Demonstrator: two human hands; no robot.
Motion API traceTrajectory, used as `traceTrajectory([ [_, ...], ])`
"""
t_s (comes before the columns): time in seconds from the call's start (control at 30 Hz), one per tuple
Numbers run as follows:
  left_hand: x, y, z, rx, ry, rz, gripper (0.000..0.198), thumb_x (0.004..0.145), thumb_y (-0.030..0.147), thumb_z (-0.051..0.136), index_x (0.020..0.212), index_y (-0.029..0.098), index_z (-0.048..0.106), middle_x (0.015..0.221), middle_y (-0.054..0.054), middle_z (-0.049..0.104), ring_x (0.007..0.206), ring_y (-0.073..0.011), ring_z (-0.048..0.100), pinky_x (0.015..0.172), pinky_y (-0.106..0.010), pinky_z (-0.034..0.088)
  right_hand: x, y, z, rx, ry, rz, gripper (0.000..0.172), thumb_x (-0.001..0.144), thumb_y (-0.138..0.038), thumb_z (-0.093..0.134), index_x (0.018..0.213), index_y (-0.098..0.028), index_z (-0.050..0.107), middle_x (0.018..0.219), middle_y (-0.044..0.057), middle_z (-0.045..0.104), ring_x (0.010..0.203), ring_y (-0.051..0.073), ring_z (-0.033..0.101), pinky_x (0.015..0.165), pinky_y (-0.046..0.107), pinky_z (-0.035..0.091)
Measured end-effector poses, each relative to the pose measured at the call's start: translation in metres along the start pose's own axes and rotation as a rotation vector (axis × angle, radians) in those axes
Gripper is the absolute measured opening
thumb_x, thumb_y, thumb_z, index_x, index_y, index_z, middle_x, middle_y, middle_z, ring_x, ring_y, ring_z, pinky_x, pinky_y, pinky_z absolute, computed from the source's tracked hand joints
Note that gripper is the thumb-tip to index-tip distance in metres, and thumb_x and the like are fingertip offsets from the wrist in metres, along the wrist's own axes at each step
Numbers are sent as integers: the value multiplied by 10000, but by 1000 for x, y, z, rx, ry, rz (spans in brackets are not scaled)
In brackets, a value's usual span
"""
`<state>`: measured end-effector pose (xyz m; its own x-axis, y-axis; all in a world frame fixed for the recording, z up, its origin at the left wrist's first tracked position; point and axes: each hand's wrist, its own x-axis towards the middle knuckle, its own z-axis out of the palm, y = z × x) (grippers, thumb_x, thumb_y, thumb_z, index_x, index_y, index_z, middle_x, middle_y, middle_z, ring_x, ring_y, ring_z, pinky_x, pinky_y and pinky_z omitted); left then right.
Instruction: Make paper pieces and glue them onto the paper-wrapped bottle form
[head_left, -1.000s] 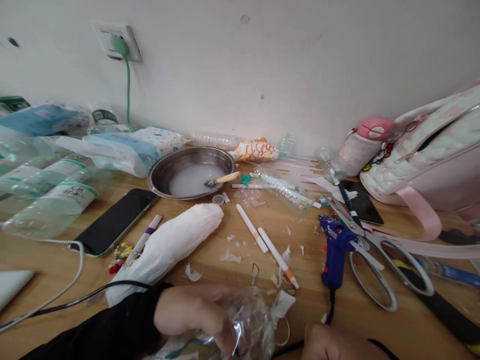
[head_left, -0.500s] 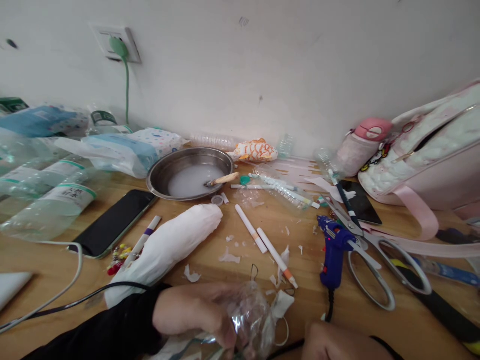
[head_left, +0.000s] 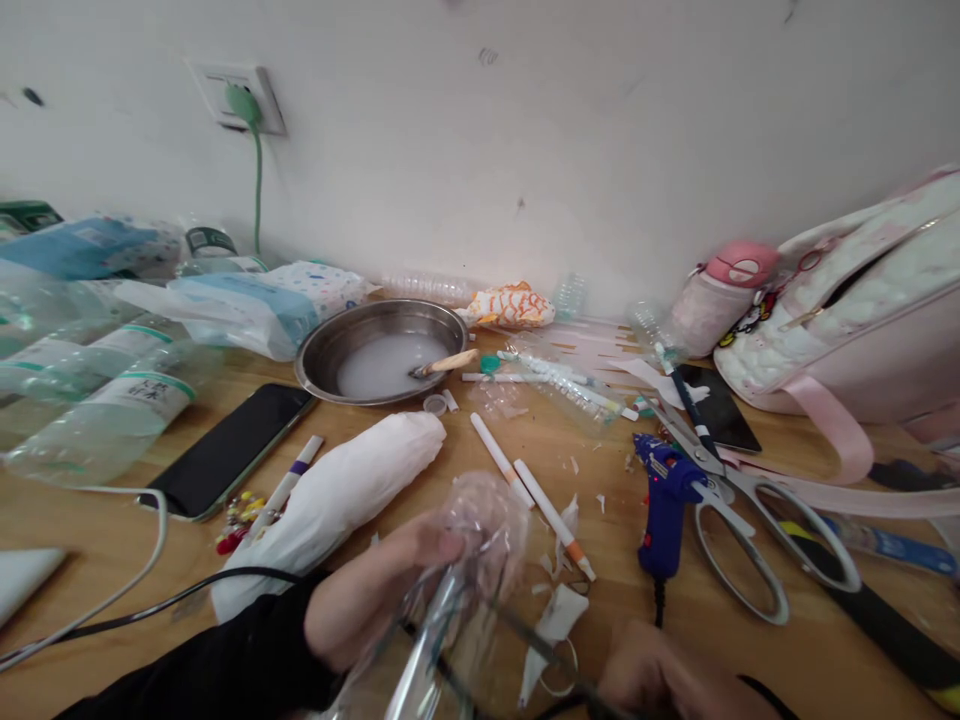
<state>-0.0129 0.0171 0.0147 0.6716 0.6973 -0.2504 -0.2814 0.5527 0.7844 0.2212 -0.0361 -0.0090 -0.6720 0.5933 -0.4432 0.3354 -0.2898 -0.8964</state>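
Note:
My left hand (head_left: 420,560) is closed around a clear plastic bottle (head_left: 487,520) low in the middle, its fingers partly seen through the crinkled plastic. Its lower part looks cut open and runs off the bottom edge. My right hand (head_left: 660,670), blurred and partly out of frame, is closed on what look like scissors (head_left: 536,640). Their dark, smeared blades reach left to the bottle, and the handles are hidden. A long white paper-wrapped form (head_left: 375,465) lies beyond my left hand. Two white markers (head_left: 551,515) with orange bands lie past the bottle.
A steel bowl (head_left: 315,375) of cloudy liquid holds a wooden-handled brush (head_left: 450,362). Right of centre lie a blue glue gun (head_left: 664,510) and large scissors (head_left: 742,560). A phone (head_left: 225,450) and several plastic bottles (head_left: 112,410) are at left. A backpack (head_left: 847,330) stands at right.
My left hand has turned the bottle and raised it slightly, further into view. Blurred blades now show between my right hand and the bottle.

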Motion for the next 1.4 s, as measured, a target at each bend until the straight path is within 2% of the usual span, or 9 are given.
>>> traceTrajectory([
  [0.13,1,2,-2,63,205,132,292,797,346,445,1047,247,556,1015,-1,622,956,-204,524,850,-279,382,-4,4,-2,139,67,-123,628,604,-756,396,537,-135,461,480,-24,402,426,55,353,391,173,255],
  [0.33,-2,0,3,187,432,257,307,789,350,515,1079,252,496,1087,9,579,1086,-215,452,948,-292,319,-3,-17,0,101,282,-128,612,615,-696,483,738,-107,592,545,2,472,514,107,435,468,199,355],
  [0.53,0,-3,7,263,477,287,531,738,358,592,1210,301,357,1269,33,481,1203,-198,365,982,-236,309,24,-51,12,72,555,-118,474,619,-584,565,731,-129,633,500,-11,483,492,118,462,440,198,370],
  [0.67,0,-6,8,329,471,307,611,735,323,602,1249,335,271,1302,45,450,1214,-193,362,983,-246,325,33,-62,23,90,771,-83,315,630,-456,597,667,-145,617,505,-21,490,488,113,469,428,188,367],
  [0.73,-3,-8,8,370,487,315,638,726,314,613,1255,329,256,1304,38,447,1223,-201,349,998,-263,309,36,-66,26,106,836,-78,237,639,-379,599,637,-142,604,511,-27,486,488,103,463,435,180,367],
  [0.97,-6,-13,11,495,505,353,628,714,274,634,1225,304,269,1345,3,367,1259,-223,279,1027,-309,258,46,-70,27,141,744,-122,190,674,-312,569,674,-123,589,542,-23,505,508,94,467,427,173,360],
  [1.13,-5,-15,11,548,496,413,502,753,238,604,1176,284,337,1292,1,415,1251,-215,280,1034,-301,221,50,-68,32,198,728,-85,149,635,-267,573,666,-124,543,507,-49,445,473,75,409,405,171,313],
  [1.27,-4,-12,12,557,482,398,492,748,244,609,1166,275,353,1272,0,441,1230,-214,318,1022,-291,244,52,-66,32,176,738,-137,98,639,-231,529,624,-135,516,519,-46,435,487,79,414,442,186,334],
  [1.4,-3,-6,10,506,575,399,443,731,287,615,1128,292,417,1227,27,499,1197,-210,377,995,-277,301,47,-65,23,153,774,-148,90,625,-223,529,591,-149,489,509,-56,414,472,71,395,438,180,326],
])
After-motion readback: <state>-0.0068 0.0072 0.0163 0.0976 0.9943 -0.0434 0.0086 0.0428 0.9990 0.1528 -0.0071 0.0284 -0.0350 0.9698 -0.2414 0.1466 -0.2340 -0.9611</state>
